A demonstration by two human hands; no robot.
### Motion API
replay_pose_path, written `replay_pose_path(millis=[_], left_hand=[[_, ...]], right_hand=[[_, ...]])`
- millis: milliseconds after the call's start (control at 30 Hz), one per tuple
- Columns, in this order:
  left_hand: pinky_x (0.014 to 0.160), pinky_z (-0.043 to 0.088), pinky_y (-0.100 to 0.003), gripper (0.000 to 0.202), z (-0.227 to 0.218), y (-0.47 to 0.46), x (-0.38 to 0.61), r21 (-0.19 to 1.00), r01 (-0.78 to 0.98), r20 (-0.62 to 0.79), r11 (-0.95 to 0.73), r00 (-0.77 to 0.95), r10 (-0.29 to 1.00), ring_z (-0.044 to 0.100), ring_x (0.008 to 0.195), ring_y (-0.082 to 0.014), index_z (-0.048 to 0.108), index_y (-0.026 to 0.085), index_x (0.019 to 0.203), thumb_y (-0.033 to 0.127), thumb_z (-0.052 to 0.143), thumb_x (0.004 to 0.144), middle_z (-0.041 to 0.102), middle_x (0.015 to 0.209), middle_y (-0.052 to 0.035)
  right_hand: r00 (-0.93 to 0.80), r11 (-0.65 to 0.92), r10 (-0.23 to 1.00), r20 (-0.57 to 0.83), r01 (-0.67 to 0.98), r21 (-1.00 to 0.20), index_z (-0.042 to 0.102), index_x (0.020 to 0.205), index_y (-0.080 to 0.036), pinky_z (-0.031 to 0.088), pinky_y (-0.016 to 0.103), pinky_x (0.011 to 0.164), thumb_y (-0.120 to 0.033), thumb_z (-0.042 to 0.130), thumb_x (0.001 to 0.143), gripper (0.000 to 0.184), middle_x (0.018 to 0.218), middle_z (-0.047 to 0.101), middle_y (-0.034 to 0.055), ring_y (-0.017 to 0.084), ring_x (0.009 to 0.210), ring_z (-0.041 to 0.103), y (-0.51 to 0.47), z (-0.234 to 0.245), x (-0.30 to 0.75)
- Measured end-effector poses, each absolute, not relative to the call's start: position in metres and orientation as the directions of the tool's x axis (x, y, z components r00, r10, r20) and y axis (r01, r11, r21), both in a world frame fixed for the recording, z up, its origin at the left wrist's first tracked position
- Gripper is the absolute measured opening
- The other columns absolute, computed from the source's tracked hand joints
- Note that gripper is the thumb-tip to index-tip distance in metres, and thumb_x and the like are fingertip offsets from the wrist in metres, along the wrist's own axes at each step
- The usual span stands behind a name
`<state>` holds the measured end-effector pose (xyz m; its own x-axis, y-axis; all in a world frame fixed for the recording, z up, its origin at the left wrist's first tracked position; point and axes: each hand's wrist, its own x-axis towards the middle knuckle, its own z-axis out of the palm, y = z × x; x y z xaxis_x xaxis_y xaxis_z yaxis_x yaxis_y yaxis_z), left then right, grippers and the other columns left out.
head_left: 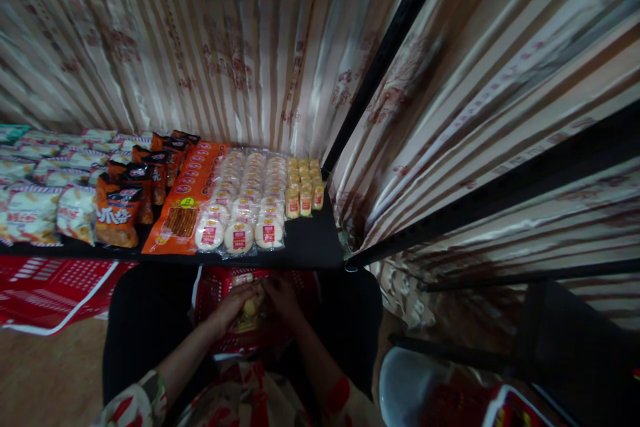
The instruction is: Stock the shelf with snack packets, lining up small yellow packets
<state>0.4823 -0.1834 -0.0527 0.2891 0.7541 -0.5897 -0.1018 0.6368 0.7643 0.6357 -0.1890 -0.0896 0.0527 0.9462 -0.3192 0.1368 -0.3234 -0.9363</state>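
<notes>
A red plastic basket (205, 293) rests between my knees, below the shelf edge. Both hands are inside it, close together. My left hand (239, 299) has its fingers curled round a small yellow wrapped snack pack (244, 278) with a pale top. My right hand (281, 295) closes in from the other side, its fingertips at the same cluster of packs. More yellowish packs (250, 310) show beneath the hands. Dim light and the fingers hide exactly how each pack is held.
On the black shelf (313, 240) stand rows of yellow packs (305, 197), round white wrapped cakes (239, 237), an orange flat bag (183, 213), orange-black bags (119, 213) and white bags (35, 210). Another red basket (55, 287) lies left. Black posts and a curtain (240, 47) enclose the back; a white stool (407, 380) stands right.
</notes>
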Motion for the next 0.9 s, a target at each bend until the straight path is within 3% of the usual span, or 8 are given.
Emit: replay_pose_path(millis=[167, 433, 633, 900], left_hand=[[0.075, 0.044, -0.030, 0.043, -0.037, -0.187, 0.484, 0.739, -0.119, -0.593, 0.663, 0.353, 0.724, 0.063, 0.075, -0.0203, 0.067, 0.016, 0.077, 0.047, 0.078, 0.050, 0.070, 0.076, -0.0041], [0.079, 0.044, -0.032, 0.050, -0.014, -0.190, 0.482, 0.800, 0.073, -0.577, 0.595, 0.362, 0.732, 0.062, 0.090, -0.0251, 0.066, 0.017, 0.092, 0.050, 0.074, 0.056, 0.070, 0.092, -0.0070], [0.082, 0.043, -0.034, 0.055, -0.010, -0.192, 0.485, 0.819, 0.113, -0.564, 0.563, 0.341, 0.752, 0.061, 0.095, -0.0274, 0.064, 0.014, 0.103, 0.047, 0.068, 0.059, 0.069, 0.101, -0.0102], [0.086, 0.042, -0.033, 0.045, 0.004, -0.194, 0.489, 0.837, 0.017, -0.515, 0.547, 0.360, 0.778, 0.058, 0.103, -0.0274, 0.067, 0.016, 0.098, 0.038, 0.070, 0.059, 0.068, 0.107, -0.0089]], right_hand=[[0.104, -0.300, 0.951, -0.291, 0.077, -0.951, 0.065, 0.082, -0.018, 0.047, 0.032, 0.076, -0.053, 0.059, 0.071, 0.037, 0.085, 0.069, 0.0063, 0.019, 0.079, 0.061, -0.194, -0.076, 0.638], [0.187, -0.334, 0.928, -0.323, 0.029, -0.942, 0.065, 0.076, -0.018, 0.047, 0.031, 0.073, -0.045, 0.063, 0.065, 0.030, 0.078, 0.068, 0.0052, 0.019, 0.075, 0.061, -0.201, -0.055, 0.643], [0.196, -0.290, 0.942, -0.274, 0.060, -0.955, 0.064, 0.074, -0.018, 0.047, 0.030, 0.070, -0.038, 0.057, 0.068, 0.022, 0.075, 0.066, 0.0037, 0.019, 0.073, 0.060, -0.202, -0.034, 0.646], [0.054, -0.240, 0.970, -0.237, 0.082, -0.967, 0.067, 0.094, -0.023, 0.048, 0.027, 0.065, -0.033, 0.056, 0.071, 0.028, 0.082, 0.067, 0.0007, 0.017, 0.075, 0.060, -0.200, -0.008, 0.654]])
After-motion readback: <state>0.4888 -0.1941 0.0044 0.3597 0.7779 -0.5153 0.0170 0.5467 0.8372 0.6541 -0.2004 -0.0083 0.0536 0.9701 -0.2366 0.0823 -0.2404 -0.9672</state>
